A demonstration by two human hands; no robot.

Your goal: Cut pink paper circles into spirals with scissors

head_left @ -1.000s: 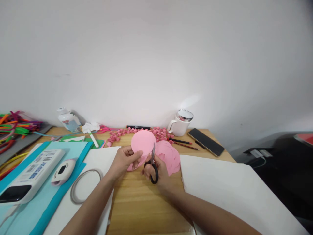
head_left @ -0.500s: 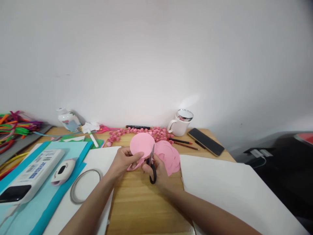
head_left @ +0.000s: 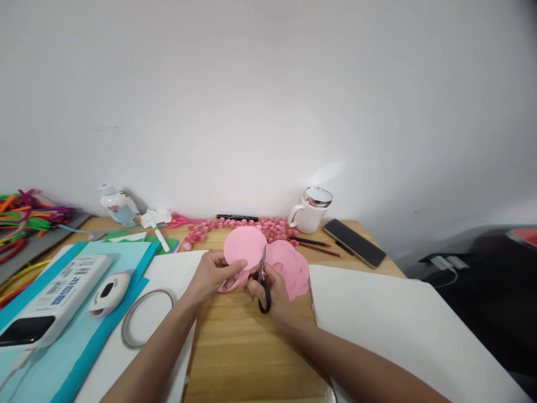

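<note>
Between thumb and fingers, my left hand (head_left: 213, 275) pinches a round pink paper disc (head_left: 244, 246) by its lower left edge. A strip of pink paper hangs curled beneath the disc. My right hand (head_left: 272, 291) is closed around black-handled scissors (head_left: 264, 294), their blades pointing up at the disc's right edge. Fingers partly cover the handles. Several more pink paper discs (head_left: 298, 274) lie overlapped on the wooden table (head_left: 251, 352), just right of the scissors.
Many small pink rolled pieces (head_left: 277, 228) lie along the back, near a white mug (head_left: 309, 212). A phone (head_left: 354, 243) and pencils (head_left: 321, 250) are at right. White sheets (head_left: 394, 319) flank my arms. At left are a tape roll (head_left: 126, 324), a white power bank (head_left: 62, 296) and a bottle (head_left: 117, 204).
The scissors and my right fingers have shifted slightly, and the blades look closer together. My left hand keeps its hold on the disc.
</note>
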